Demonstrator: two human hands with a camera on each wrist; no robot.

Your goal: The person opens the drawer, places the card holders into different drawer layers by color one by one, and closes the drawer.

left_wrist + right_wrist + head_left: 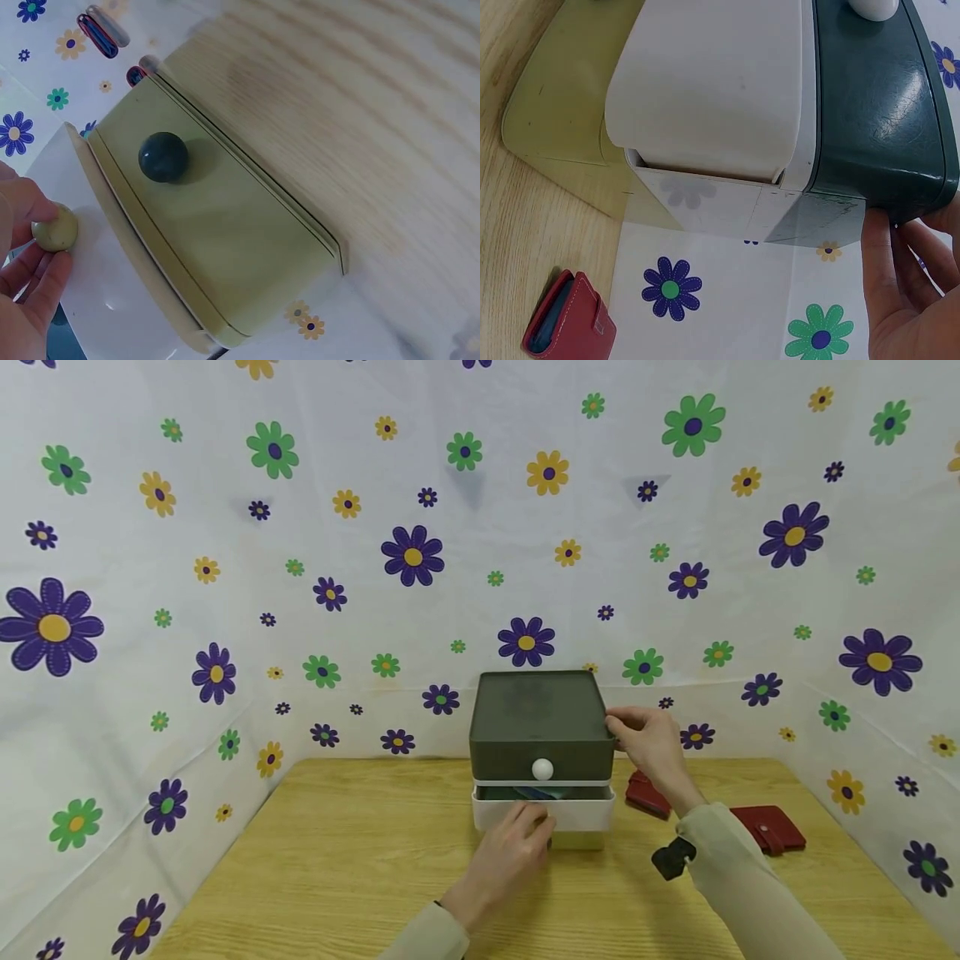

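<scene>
A small desktop drawer cabinet (542, 706) has a dark green top tier, a white middle tier and a yellow-green bottom tier. Its white drawer (577, 814) is pulled partly out, and something blue-green (542, 792) shows inside. My left hand (510, 847) pinches the yellow-green knob (57, 229) on that drawer between thumb and fingertips. Below it, the bottom drawer (217, 232) is closed and carries a dark green knob (163, 157). My right hand (651, 745) grips the top right edge of the cabinet, fingers against the dark green side (817, 217).
Right of the cabinet lie a red wallet (649, 795) and a second red wallet (771, 829) with a snap strap. The wooden table (337, 852) ends at a flower-print cloth (360, 635) behind. A black buckle (673, 858) hangs at my right cuff.
</scene>
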